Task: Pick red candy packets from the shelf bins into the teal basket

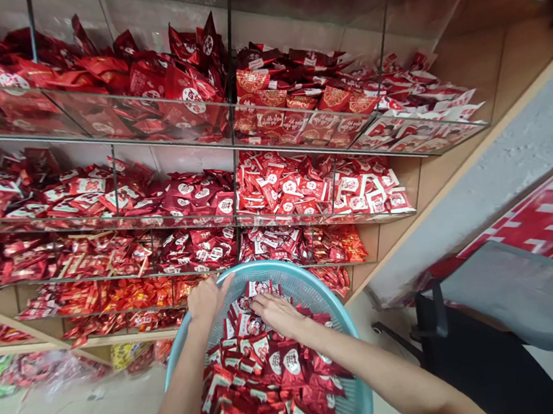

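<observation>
My left hand [207,301] is closed on the far left rim of a round blue plastic basket [349,331], its thumb along the edge. Inside the basket lies a heap of small red snack packets [290,362], some dark red with white oval labels, others red with white and green print. My right hand [274,312] reaches into the far part of the basket, with bent fingers closed on a small red-and-white packet [259,288]. Its fingertips are partly hidden among the packets.
Stepped shelves with clear dividers [231,106] hold many red packets [193,100] right beyond the basket. A black and grey chair [473,344] stands at the right by a grey wall [514,116]. Plastic-wrapped goods [42,373] lie under the shelves at left.
</observation>
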`<state>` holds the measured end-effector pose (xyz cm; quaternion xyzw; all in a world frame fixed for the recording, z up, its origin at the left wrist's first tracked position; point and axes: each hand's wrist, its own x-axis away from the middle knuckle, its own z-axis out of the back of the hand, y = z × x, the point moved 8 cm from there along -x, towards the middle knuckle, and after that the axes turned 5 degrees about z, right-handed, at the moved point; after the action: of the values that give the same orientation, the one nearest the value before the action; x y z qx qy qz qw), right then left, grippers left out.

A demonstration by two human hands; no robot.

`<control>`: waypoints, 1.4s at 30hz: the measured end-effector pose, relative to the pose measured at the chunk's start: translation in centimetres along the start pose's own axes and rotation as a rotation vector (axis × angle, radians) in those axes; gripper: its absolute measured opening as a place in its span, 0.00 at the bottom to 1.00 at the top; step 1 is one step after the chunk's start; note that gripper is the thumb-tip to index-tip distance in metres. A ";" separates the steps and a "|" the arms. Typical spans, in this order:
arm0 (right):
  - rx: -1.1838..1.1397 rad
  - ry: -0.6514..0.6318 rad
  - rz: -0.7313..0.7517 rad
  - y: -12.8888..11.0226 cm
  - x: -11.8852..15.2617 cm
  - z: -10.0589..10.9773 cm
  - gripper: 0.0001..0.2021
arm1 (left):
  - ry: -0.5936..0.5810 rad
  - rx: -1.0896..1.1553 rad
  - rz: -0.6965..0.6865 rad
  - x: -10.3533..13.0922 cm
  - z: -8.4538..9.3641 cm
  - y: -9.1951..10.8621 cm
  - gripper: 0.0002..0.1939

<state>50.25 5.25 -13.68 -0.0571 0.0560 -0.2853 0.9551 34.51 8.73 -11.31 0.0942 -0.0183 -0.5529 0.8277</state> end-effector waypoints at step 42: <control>0.022 0.338 -0.469 12.7 -2.0 9.2 0.11 | -0.047 -0.009 0.012 0.4 0.8 0.2 0.33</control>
<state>56.72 17.57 -6.29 -0.0098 0.1964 -0.5046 0.8407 34.74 8.36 -10.47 0.0773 -0.0357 -0.5500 0.8308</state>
